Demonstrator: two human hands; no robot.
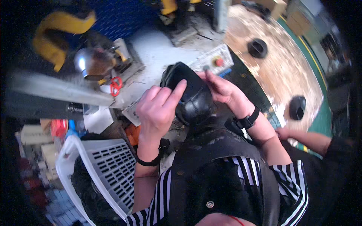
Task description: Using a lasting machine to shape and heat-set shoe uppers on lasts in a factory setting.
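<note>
A glossy black leather piece, which looks like a shoe upper [194,100], is held up in front of my chest. My left hand [156,105] grips it from the left, with the index finger pressed along its top surface and the other fingers curled. On the opposite side, my right hand [224,90] holds its edge with the thumb raised; some of those fingers are hidden behind the leather. Dark bands circle both wrists. Beyond the piece lies a pale panel with a red button [218,61].
A machine with a shiny round metal part [86,62] and yellow arm stands at left. Below it is a white slatted basket [109,162] with dark material inside. Two similar black pieces [257,48] rest on a worn wooden table [277,75]. Another person's hand [284,133] reaches in at right.
</note>
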